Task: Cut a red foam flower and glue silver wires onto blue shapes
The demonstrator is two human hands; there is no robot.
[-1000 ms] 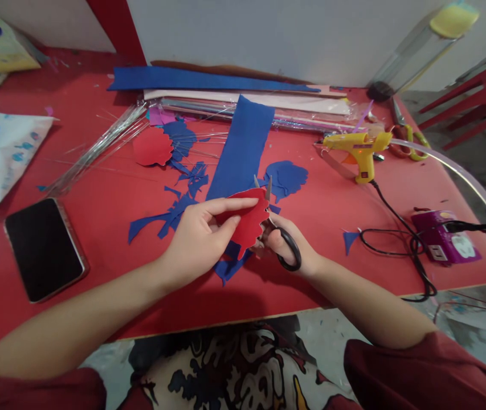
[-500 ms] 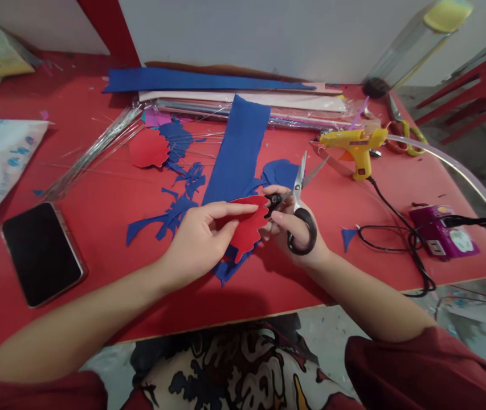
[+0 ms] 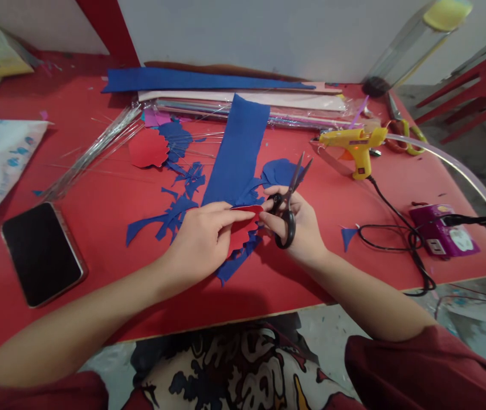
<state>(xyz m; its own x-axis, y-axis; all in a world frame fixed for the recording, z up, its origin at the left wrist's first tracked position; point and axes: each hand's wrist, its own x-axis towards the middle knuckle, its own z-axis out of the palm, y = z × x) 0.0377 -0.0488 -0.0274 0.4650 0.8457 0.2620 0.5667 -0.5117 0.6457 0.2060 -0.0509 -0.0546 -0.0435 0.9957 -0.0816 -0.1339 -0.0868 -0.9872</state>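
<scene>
My left hand (image 3: 202, 242) grips a red scallop-edged cutout (image 3: 239, 236), index finger stretched along its top and the thumb hidden behind the hand. My right hand (image 3: 300, 225) has black-handled scissors (image 3: 289, 196) hooked on its fingers, the blades pointing up and away, slightly apart. Its thumb and a fingertip meet the cutout's right edge. Beneath the hands lies a long blue strip (image 3: 238, 151), with blue scraps (image 3: 183, 213) to its left and cut blue pieces (image 3: 280, 172) to its right. A second red cutout (image 3: 148, 148) rests farther left.
A yellow glue gun (image 3: 356, 145) lies at the right, its cord running near a purple power box (image 3: 443, 230). A phone (image 3: 43, 253) lies at the left, below a bundle of thin wires (image 3: 97, 142). Yellow-handled scissors (image 3: 411, 136) sit at the far right.
The red cutout has tilted, so less of its face shows. My right hand has turned the scissors, their blades now narrower apart, and its thumb has moved onto the cutout's edge.
</scene>
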